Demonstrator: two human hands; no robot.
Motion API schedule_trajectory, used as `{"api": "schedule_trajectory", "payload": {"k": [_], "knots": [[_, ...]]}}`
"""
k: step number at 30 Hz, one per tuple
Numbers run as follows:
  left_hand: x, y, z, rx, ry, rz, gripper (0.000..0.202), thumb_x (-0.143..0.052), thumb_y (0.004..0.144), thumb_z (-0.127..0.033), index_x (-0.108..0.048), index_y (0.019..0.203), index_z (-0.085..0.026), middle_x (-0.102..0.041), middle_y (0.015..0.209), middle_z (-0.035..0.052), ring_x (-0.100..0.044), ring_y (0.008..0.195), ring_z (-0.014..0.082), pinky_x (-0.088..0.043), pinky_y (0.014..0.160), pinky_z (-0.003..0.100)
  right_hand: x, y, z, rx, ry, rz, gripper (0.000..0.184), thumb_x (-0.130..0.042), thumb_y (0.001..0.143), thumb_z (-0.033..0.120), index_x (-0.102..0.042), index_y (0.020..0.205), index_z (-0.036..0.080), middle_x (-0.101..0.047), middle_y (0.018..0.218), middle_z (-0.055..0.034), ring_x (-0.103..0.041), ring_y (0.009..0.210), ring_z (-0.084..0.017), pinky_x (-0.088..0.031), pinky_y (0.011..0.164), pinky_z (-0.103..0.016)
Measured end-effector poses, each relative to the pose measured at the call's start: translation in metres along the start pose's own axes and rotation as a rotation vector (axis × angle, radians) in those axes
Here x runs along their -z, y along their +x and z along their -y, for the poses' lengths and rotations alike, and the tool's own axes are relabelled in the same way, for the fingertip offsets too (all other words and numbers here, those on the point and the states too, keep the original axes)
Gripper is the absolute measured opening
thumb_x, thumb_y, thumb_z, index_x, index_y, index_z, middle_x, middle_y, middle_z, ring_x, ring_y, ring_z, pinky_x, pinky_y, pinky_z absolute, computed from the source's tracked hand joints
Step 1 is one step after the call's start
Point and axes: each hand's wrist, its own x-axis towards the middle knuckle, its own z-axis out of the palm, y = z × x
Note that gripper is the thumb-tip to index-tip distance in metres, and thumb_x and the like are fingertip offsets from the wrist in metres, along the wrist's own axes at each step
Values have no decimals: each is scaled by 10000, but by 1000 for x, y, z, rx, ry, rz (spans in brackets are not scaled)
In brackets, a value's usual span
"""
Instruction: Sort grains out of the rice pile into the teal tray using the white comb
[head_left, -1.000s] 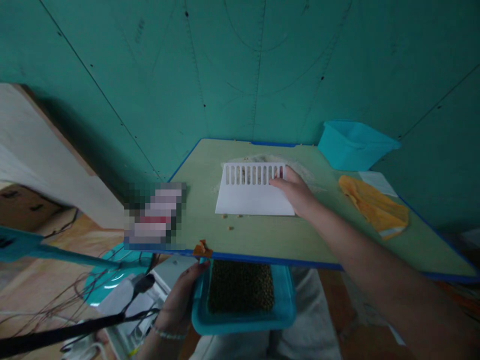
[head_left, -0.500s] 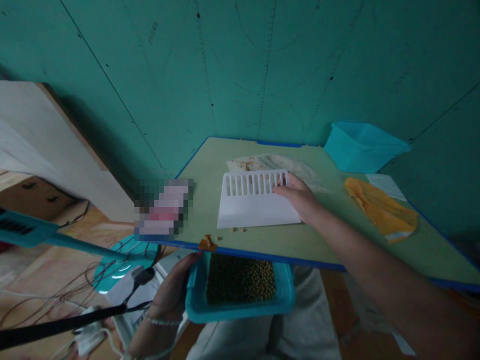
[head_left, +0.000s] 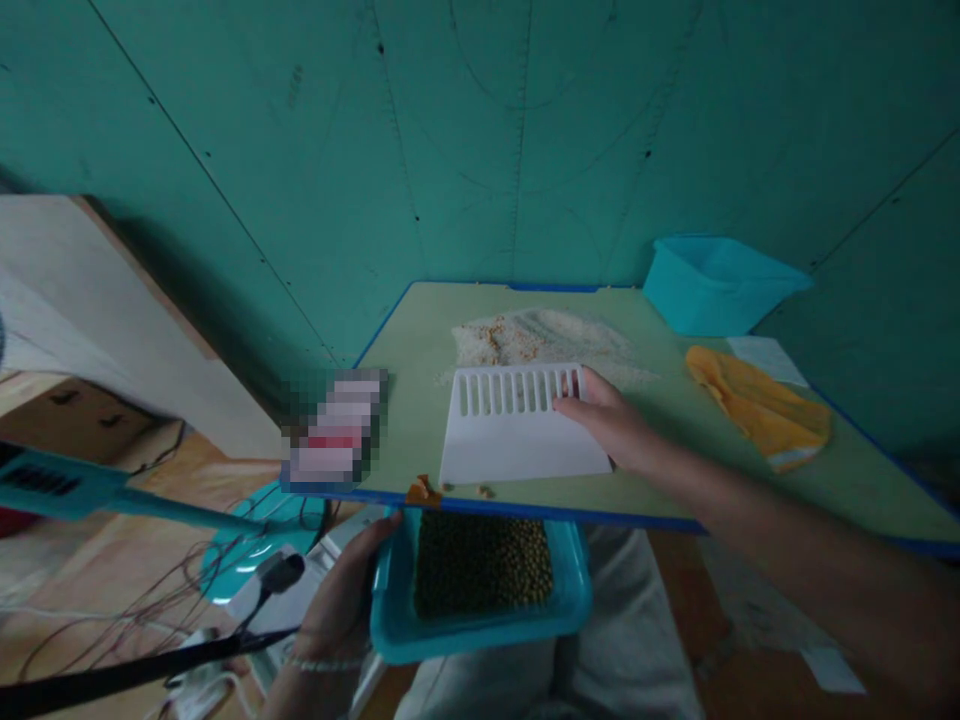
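My right hand [head_left: 609, 415] is closed around the right end of a white slotted scraper [head_left: 525, 445], its fingers through the end slots. The scraper's flat edge faces me, near the front of the pale green table [head_left: 405, 400]. A few beige beans [head_left: 484, 491] lie just before that edge. Beyond it spreads a heap of white grains [head_left: 577, 335] with orange bits on its left part. Below the table edge, my left hand [head_left: 352, 575] grips the left side of a teal tub [head_left: 480, 645] holding dark green and tan beans, its fingers partly hidden.
An empty-looking teal bin [head_left: 720, 290] stands at the back right, near a yellow cloth [head_left: 761, 405] and a white sheet [head_left: 765, 358]. A blurred flat object [head_left: 337, 430] lies at the left edge. Cables [head_left: 180, 580] and a teal fan [head_left: 60, 485] are at left.
The scraper in my right hand has come toward me to the front of the table, closer to the beans. My left hand still holds the tub under the edge.
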Motion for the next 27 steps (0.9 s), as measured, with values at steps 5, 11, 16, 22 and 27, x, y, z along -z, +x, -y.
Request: {"api": "schedule_trajectory", "payload": {"k": [5,11,16,22,27], "knots": [[-2,5,6,-6,-5,9,152,-651,639,-125,-657,734,-244,-703,576,-27,-665,658,232,-537,674,374,2,-14,0,8,-21,-10,182,-490,715,206,-480,890,251,-538,803,3,-522,755,-172,-416,681,-322],[-4,-1,3,44,58,22,141,-589,700,-137,-656,822,-156,-719,628,50,-647,769,276,-485,773,438,2,-20,-1,-1,-7,-13,173,-488,717,204,-475,885,245,-530,785,8,-518,742,-164,-411,673,-309],[-4,-5,1,58,57,63,211,-651,658,-192,-646,868,-169,-729,750,51,-604,893,290,-464,807,429,0,-22,3,-37,40,-44,127,-509,702,208,-482,821,243,-529,741,23,-504,677,-146,-402,610,-281],[-9,-2,4,67,33,44,229,-659,647,-190,-637,876,-191,-731,762,16,-589,918,294,-452,827,436,0,-23,5,-70,83,-67,165,-511,687,191,-515,843,247,-567,766,24,-516,684,-153,-408,596,-280],[-3,1,6,38,77,-6,233,-653,649,-171,-605,875,-206,-729,715,38,-594,908,300,-457,808,460,-1,-23,6,-95,139,-62,161,-523,676,185,-543,813,268,-582,742,27,-531,666,-147,-410,575,-264]]}}
